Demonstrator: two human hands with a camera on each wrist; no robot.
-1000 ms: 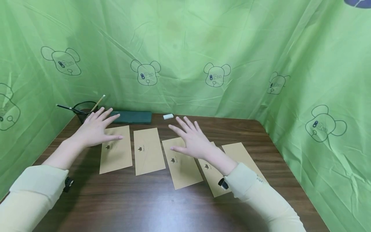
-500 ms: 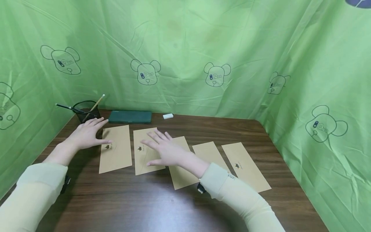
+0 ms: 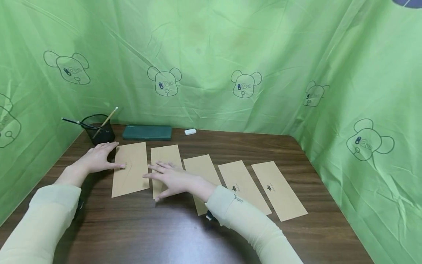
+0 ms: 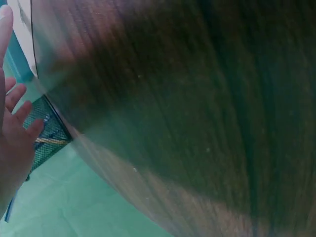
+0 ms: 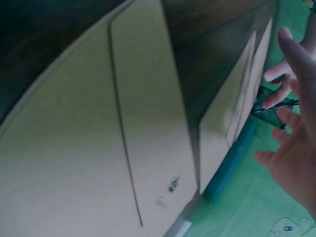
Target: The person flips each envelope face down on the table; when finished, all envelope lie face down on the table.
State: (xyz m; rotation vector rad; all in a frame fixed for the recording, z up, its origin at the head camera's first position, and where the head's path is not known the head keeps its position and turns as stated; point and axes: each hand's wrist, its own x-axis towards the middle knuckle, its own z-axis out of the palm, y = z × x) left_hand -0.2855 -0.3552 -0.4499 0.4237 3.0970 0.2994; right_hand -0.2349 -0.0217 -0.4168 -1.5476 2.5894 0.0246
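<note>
Several kraft-brown envelopes, some showing a small crown print, lie in a spread row on the dark wooden table. My left hand [image 3: 95, 159] is at the left edge of the leftmost envelope [image 3: 133, 179], its thumb reaching across the crown print and its fingers near the far left corner. Fingers spread, my right hand [image 3: 173, 179] is low over the second envelope [image 3: 166, 154] and hides its middle. My right forearm crosses above part of the third envelope [image 3: 204, 170]. To the right lie the fourth envelope [image 3: 250, 194] and the fifth envelope [image 3: 283, 194].
A black mesh pen cup [image 3: 100, 134] with a pencil [image 3: 107, 121] and a dark pen stands at the back left. Beside it are a dark green flat case [image 3: 147, 132] and a white eraser [image 3: 190, 131]. A green curtain [image 3: 204, 55] with bear drawings surrounds the table.
My right hand has swept left from over the third envelope to the second and come lower. My left hand has come down and slightly left, to the leftmost envelope's edge. The envelopes have stayed put.
</note>
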